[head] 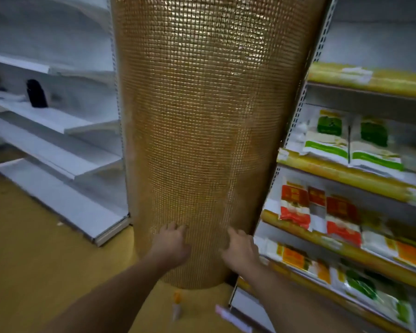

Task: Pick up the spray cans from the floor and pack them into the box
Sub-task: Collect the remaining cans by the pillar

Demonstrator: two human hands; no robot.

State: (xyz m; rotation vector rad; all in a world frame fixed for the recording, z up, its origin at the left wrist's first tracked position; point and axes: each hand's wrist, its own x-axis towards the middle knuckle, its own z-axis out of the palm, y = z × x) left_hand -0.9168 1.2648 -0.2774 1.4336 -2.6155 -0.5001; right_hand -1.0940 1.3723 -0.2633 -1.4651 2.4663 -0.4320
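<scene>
Both hands out in front, low centre of view, empty. Left hand [172, 241]: grip apart, fingers loosely spread, nothing in it, tips at or just against the gold mosaic column [202, 131]; can't tell if it's actually touching. Right hand [240, 249]: grip also apart, fingers relaxed and slightly curled, nothing held, just beside the column's lower right edge.

Spray can [177, 306]: one small can with an orange cap lying on the yellow floor [34, 248], near the bottom edge of view, between the two forearms and just this side of the column base. Blurred, label unreadable. A pale pink-white object [231, 316] lies on the floor to the right of the can; can't tell what it is.

No box visible in the head view.

Left side: white shelving [58, 145], a dark bottle-shaped item [36, 93] standing on one far shelf. Right side: yellow-edged shelves [341, 174] stocked with packets, green-and-white [329, 138] on the upper row, red-and-white [296, 205] below, orange and green ones nearer the floor. Whole frame motion-blurred.
</scene>
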